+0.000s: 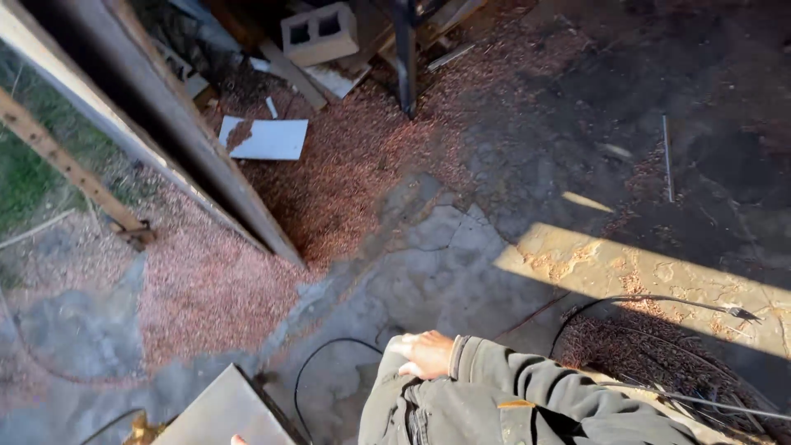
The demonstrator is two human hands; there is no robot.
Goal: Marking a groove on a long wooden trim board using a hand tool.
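a person's right hand point(427, 354) rests knuckles-up against the hip of grey-green work trousers point(412, 408), fingers curled loosely and grasping nothing, its wrist in a dark jacket sleeve point(527, 387). at the bottom edge, at about seven o'clock from that hand, only a fingertip of the left hand point(238, 440) shows, touching the lower edge of one pale flat board point(224, 412); whether it grips the board cannot be told. the board lies near the right hand, apart from it. between the two, one thin black cable point(329, 344) loops across the cracked concrete floor point(445, 272), just beside the trousers.

reddish sawdust point(346, 165) is heaped at twelve o'clock from the right hand and spreads past a slanting timber door frame point(206, 156) toward eleven o'clock. on the sawdust lies one white sheet point(268, 138), well apart from the hand. farther up stand one grey concrete block point(320, 33) with two hollows and one dark metal post point(404, 58). at three o'clock a tangle of dark wires point(659, 363) sits in shade under a sunlit strip of floor. one wooden brace point(74, 173) crosses the grass at ten o'clock.
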